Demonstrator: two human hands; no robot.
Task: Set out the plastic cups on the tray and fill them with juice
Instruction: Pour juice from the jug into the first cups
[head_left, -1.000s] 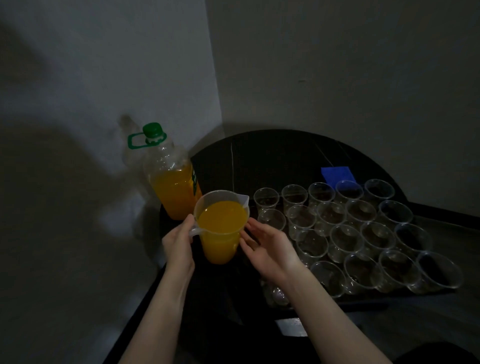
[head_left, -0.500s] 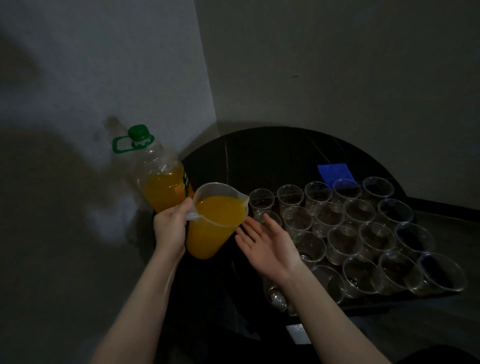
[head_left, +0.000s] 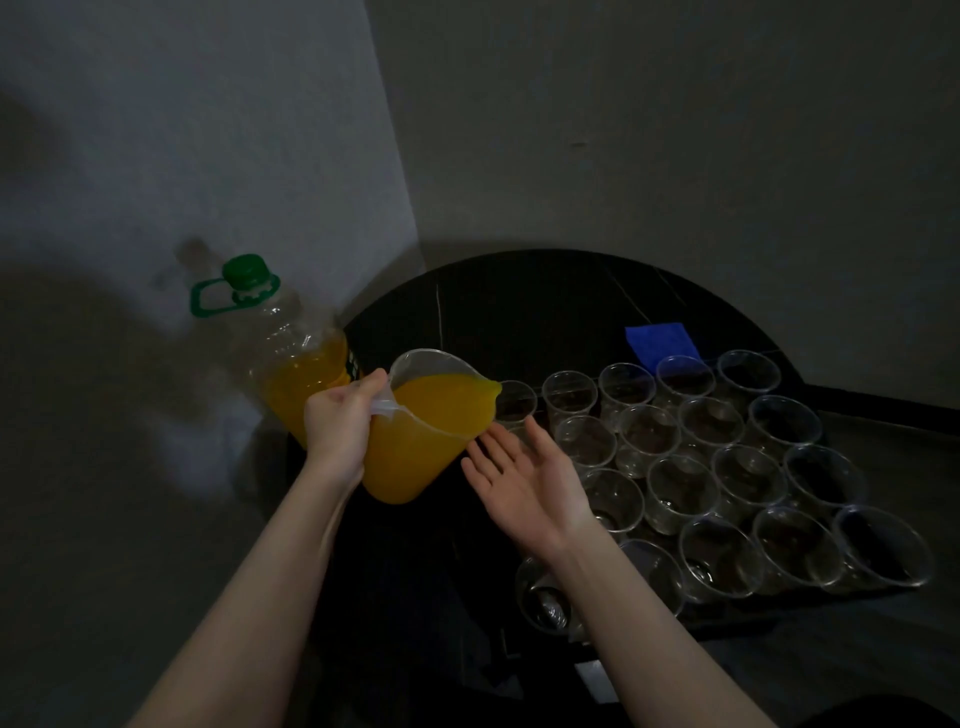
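Head view: we see the left hand gripping the jug of juice, tilted right toward the empty cups crowded on the dark tray. Our right hand hovers spread, palm up, just beside the jug. A bottle stands far left by the wall; a blue cloth lies beyond the cups on the table.

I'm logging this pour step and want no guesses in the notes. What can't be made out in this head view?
- Tray: black in dim light, its edges barely separate from the dark table.
- Cups nearest the person: right hand and forearm cover some, so no full count.
- Pitcher handle: hidden inside the left hand.
- Whether juice has left the spout: too dark and small to tell.
- Bottle label: mostly behind the pitcher.
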